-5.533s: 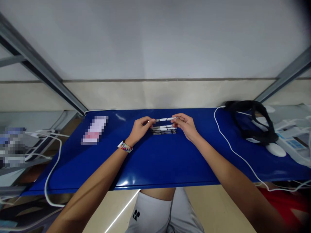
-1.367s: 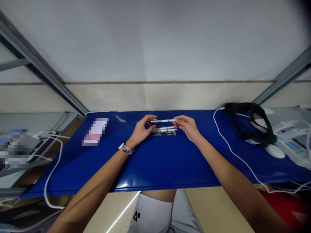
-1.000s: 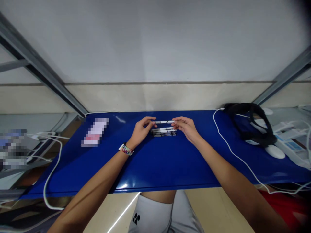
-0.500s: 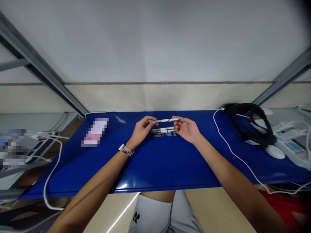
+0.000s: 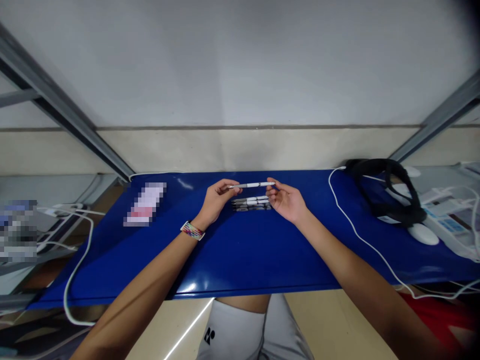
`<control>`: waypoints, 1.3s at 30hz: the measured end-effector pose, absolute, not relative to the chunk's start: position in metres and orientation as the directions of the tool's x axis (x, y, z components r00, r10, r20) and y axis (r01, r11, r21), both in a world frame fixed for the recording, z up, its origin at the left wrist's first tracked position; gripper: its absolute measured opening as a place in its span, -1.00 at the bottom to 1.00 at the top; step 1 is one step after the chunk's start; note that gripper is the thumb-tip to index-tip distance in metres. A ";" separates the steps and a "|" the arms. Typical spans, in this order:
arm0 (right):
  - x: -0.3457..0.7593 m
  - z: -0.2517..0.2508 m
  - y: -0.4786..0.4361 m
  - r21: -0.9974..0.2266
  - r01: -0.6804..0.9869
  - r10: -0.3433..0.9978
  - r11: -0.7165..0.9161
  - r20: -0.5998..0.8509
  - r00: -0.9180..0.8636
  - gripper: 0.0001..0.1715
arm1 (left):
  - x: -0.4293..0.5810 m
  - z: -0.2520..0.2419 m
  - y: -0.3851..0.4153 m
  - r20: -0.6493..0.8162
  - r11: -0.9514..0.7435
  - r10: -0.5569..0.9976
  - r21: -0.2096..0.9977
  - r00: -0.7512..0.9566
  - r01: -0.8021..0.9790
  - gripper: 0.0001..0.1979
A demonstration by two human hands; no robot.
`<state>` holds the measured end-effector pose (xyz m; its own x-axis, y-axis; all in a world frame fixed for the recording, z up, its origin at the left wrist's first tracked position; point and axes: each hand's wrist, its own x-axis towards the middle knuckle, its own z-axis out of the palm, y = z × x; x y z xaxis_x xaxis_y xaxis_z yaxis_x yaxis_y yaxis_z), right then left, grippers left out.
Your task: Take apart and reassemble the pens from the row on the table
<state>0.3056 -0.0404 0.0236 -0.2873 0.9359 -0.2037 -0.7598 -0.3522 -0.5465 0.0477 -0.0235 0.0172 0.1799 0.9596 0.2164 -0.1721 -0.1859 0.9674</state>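
Note:
A white and grey pen is held level between my two hands, above the blue table. My left hand pinches its grey, pointed end between thumb and fingers. At the white end, the fingertips of my right hand close on the pen. Just below it, several similar pens lie side by side on the table; their right ends are partly hidden by my right fingers. A multicoloured band circles my left wrist.
A blurred-out pink and white item lies at the table's left. On the right stands a black headset, with a white cable running to the front edge. Grey metal posts rise at both sides, and a wall closes the back.
The pen has turned slightly, so its dark markings look different, and more of its pointed end shows past my left fingers. Both hands stay in nearly the same place.

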 end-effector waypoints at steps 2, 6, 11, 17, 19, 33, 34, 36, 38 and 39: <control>0.303 0.025 -0.042 -0.530 -0.775 0.939 -0.343 -0.202 -0.277 -0.76 | 0.047 0.018 -0.023 0.217 -0.187 0.960 0.967 0.178 -0.173 -0.69; 0.302 0.031 -0.047 -0.491 -0.793 0.933 -0.360 -0.173 -0.316 -0.67 | 0.047 0.020 -0.024 0.238 -0.209 0.956 0.963 0.169 -0.171 -0.70; 0.304 0.035 -0.048 -0.547 -0.757 0.928 -0.357 -0.114 -0.355 -0.62 | 0.047 0.021 -0.025 0.261 -0.229 0.951 0.955 0.168 -0.188 -0.74; 0.300 0.032 -0.047 -0.580 -0.751 0.944 -0.317 -0.119 -0.307 -0.87 | 0.047 0.021 -0.024 0.264 -0.235 0.948 0.957 0.179 -0.171 -0.73; 0.298 0.033 -0.048 -0.564 -0.765 0.948 -0.309 -0.123 -0.292 -0.88 | 0.047 0.022 -0.025 0.262 -0.234 0.948 0.959 0.180 -0.161 -0.72; 0.297 0.036 -0.047 -0.448 -0.830 0.942 -0.332 -0.194 -0.272 -0.78 | 0.046 0.021 -0.025 0.259 -0.237 0.948 0.962 0.186 -0.134 -0.70; 0.297 0.036 -0.047 -0.444 -0.834 0.943 -0.329 -0.196 -0.268 -0.78 | 0.045 0.020 -0.025 0.258 -0.236 0.947 0.963 0.189 -0.130 -0.70; 0.297 0.036 -0.047 -0.459 -0.829 0.947 -0.319 -0.191 -0.258 -0.79 | 0.045 0.019 -0.024 0.257 -0.237 0.947 0.964 0.191 -0.124 -0.69; 0.297 0.035 -0.047 -0.498 -0.810 0.950 -0.311 -0.173 -0.259 -0.83 | 0.045 0.017 -0.023 0.260 -0.239 0.947 0.963 0.190 -0.124 -0.69; 0.297 0.034 -0.047 -0.518 -0.800 0.953 -0.303 -0.159 -0.258 -0.85 | 0.045 0.016 -0.022 0.260 -0.240 0.947 0.963 0.188 -0.124 -0.69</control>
